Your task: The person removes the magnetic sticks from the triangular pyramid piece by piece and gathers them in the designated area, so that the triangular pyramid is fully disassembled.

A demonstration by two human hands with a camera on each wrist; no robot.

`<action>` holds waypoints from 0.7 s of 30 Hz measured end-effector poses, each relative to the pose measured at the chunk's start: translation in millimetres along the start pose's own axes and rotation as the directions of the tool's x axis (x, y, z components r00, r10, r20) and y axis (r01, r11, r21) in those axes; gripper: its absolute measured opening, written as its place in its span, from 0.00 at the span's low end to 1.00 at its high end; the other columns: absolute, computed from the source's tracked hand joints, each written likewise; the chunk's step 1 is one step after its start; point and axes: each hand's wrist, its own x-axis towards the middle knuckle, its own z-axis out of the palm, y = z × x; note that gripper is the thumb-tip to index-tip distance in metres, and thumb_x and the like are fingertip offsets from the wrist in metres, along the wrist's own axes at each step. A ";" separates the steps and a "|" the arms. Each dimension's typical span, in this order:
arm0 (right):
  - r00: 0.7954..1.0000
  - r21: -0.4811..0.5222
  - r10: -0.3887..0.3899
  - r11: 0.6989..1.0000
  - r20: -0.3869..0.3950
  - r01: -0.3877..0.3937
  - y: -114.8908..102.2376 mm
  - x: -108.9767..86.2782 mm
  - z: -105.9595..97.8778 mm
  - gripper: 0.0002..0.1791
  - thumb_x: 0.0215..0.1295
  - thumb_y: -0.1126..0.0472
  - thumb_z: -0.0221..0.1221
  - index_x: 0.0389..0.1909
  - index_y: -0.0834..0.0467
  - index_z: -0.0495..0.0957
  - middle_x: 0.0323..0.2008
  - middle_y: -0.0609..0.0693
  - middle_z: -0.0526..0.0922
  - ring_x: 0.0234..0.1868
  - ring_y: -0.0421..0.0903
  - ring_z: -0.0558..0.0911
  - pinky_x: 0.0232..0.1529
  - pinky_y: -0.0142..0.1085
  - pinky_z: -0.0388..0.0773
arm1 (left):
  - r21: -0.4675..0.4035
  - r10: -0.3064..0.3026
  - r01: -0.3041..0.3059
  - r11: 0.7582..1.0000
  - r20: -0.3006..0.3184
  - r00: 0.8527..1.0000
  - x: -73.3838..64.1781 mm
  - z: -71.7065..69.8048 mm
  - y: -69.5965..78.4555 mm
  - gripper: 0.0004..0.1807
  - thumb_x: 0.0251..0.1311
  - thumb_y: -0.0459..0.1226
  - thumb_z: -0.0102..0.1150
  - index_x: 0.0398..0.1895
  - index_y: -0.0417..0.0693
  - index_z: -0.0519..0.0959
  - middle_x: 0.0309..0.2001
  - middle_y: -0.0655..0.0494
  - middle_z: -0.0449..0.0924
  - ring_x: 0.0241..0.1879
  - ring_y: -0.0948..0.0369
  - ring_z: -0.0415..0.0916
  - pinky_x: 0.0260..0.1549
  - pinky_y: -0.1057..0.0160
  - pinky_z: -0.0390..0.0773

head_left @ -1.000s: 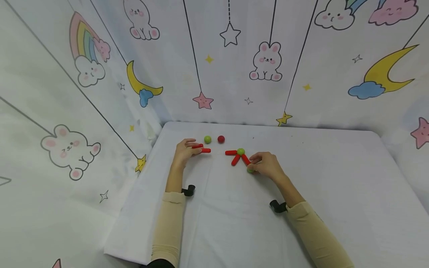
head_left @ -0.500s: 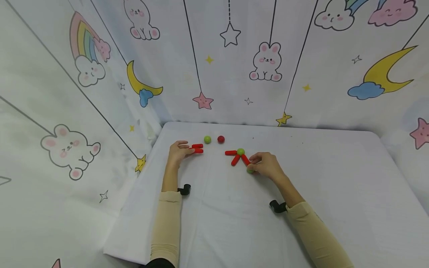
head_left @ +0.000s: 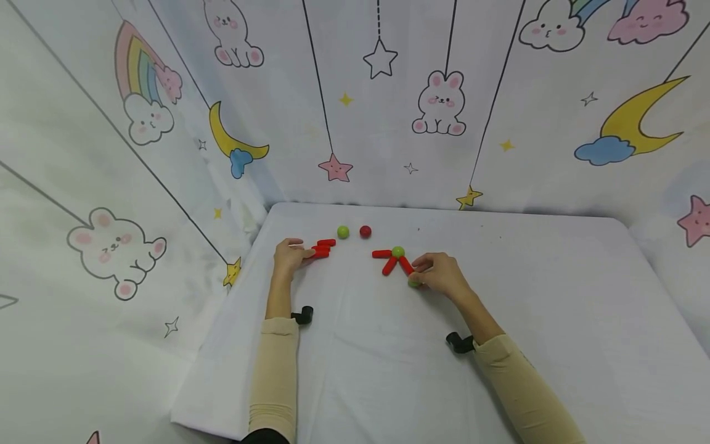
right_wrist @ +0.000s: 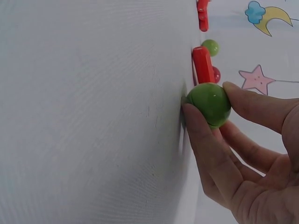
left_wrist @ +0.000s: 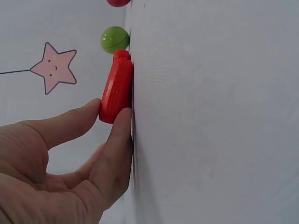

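My left hand pinches the end of a red rod between thumb and finger, low at the white tabletop. Two more red rods lie side by side just behind it. With thumb and fingertips, my right hand pinches a green ball, partly hidden by the fingers in the head view. A red rod runs from this ball to a second green ball. From that second ball, two other red rods spread left and toward me.
Behind the left-hand rods, a loose green ball and a red ball sit near the back of the white-covered table. A patterned white curtain hangs behind. A black wrist camera sits on each forearm.
My left hand has moved left and slightly toward me with its red rod, bringing it beside the other loose rods. My right hand stays in place on the green ball.
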 end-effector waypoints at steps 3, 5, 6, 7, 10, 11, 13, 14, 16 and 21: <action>1.000 0.005 0.004 1.000 -0.002 -0.004 -0.5 -1.3 -0.2 0.19 0.63 0.58 0.74 0.52 0.61 0.85 0.40 0.53 0.88 0.38 0.49 0.85 0.36 0.38 0.84 | 0.012 0.016 -0.016 1.000 -0.022 1.000 0.0 0.0 -1.3 0.33 0.62 0.26 0.70 0.70 0.33 0.70 0.63 0.34 0.72 0.53 0.45 0.81 0.51 0.54 0.85; 1.000 0.009 0.005 1.000 -0.001 -0.005 -0.6 -1.6 -0.1 0.19 0.63 0.58 0.74 0.52 0.61 0.85 0.40 0.53 0.88 0.38 0.48 0.85 0.36 0.38 0.84 | 0.008 0.023 -0.023 1.000 -0.032 0.999 0.7 -0.2 -1.8 0.33 0.61 0.25 0.70 0.69 0.32 0.70 0.64 0.33 0.71 0.50 0.45 0.83 0.47 0.55 0.87; 1.000 0.011 0.006 1.000 0.000 -0.006 -0.7 -1.7 0.0 0.19 0.63 0.58 0.74 0.52 0.61 0.85 0.40 0.53 0.88 0.38 0.48 0.85 0.36 0.38 0.84 | -0.001 0.030 -0.030 1.000 -0.035 0.999 1.0 0.0 -2.1 0.33 0.60 0.25 0.70 0.69 0.32 0.70 0.64 0.32 0.71 0.50 0.44 0.83 0.46 0.55 0.87; 1.000 0.013 0.008 1.000 -0.001 -0.008 -0.8 -1.8 0.0 0.19 0.63 0.58 0.74 0.52 0.61 0.85 0.40 0.53 0.88 0.37 0.48 0.85 0.35 0.38 0.84 | 0.000 0.036 -0.036 0.999 -0.039 0.999 1.1 0.2 -2.5 0.33 0.60 0.24 0.70 0.69 0.31 0.70 0.64 0.32 0.70 0.50 0.45 0.82 0.45 0.55 0.87; 1.000 0.016 0.008 1.000 0.005 -0.009 -0.7 -1.2 0.2 0.19 0.63 0.59 0.73 0.52 0.61 0.85 0.40 0.53 0.88 0.37 0.48 0.85 0.35 0.37 0.84 | -0.008 0.040 -0.040 0.999 -0.042 0.998 1.4 0.5 -3.3 0.34 0.60 0.24 0.70 0.69 0.32 0.70 0.64 0.32 0.69 0.50 0.46 0.81 0.46 0.55 0.87; 1.000 0.018 0.009 1.000 0.005 -0.009 -1.0 -1.5 0.2 0.19 0.63 0.59 0.73 0.52 0.61 0.85 0.40 0.54 0.88 0.37 0.48 0.85 0.35 0.37 0.85 | -0.011 0.048 -0.049 0.999 -0.040 0.998 1.0 0.6 -3.8 0.34 0.60 0.24 0.70 0.70 0.31 0.69 0.65 0.31 0.69 0.51 0.45 0.80 0.48 0.53 0.86; 1.000 0.015 0.007 1.000 0.005 -0.007 -0.8 -1.3 0.3 0.19 0.63 0.59 0.73 0.52 0.62 0.85 0.40 0.54 0.88 0.38 0.48 0.85 0.35 0.37 0.85 | -0.010 0.055 -0.056 0.998 -0.040 0.998 0.8 0.8 -3.5 0.34 0.61 0.25 0.70 0.70 0.32 0.69 0.64 0.32 0.69 0.51 0.45 0.79 0.49 0.52 0.86; 1.000 0.013 0.005 1.000 0.004 -0.005 -0.7 -1.2 0.3 0.18 0.63 0.59 0.73 0.52 0.62 0.85 0.40 0.53 0.88 0.38 0.48 0.85 0.35 0.37 0.84 | -0.007 0.060 -0.061 0.998 -0.039 0.997 0.9 0.9 -3.4 0.33 0.61 0.25 0.70 0.70 0.32 0.69 0.64 0.31 0.68 0.51 0.45 0.79 0.49 0.52 0.86; 1.000 0.007 0.004 1.000 0.002 -0.004 -0.9 -1.5 0.2 0.18 0.63 0.59 0.73 0.52 0.62 0.85 0.40 0.53 0.88 0.38 0.48 0.85 0.35 0.37 0.84 | 0.017 0.083 -0.082 0.997 -0.047 0.995 1.0 1.4 -2.8 0.33 0.61 0.26 0.70 0.69 0.31 0.69 0.64 0.31 0.68 0.49 0.43 0.81 0.48 0.51 0.86; 1.000 -0.009 0.000 1.000 0.005 0.000 -1.2 -1.7 -0.1 0.19 0.63 0.57 0.74 0.52 0.61 0.85 0.39 0.52 0.88 0.36 0.47 0.84 0.34 0.36 0.83 | 0.148 0.177 -0.163 0.976 -0.087 0.980 0.5 4.6 1.4 0.31 0.62 0.32 0.69 0.67 0.32 0.72 0.61 0.32 0.71 0.42 0.40 0.85 0.43 0.51 0.88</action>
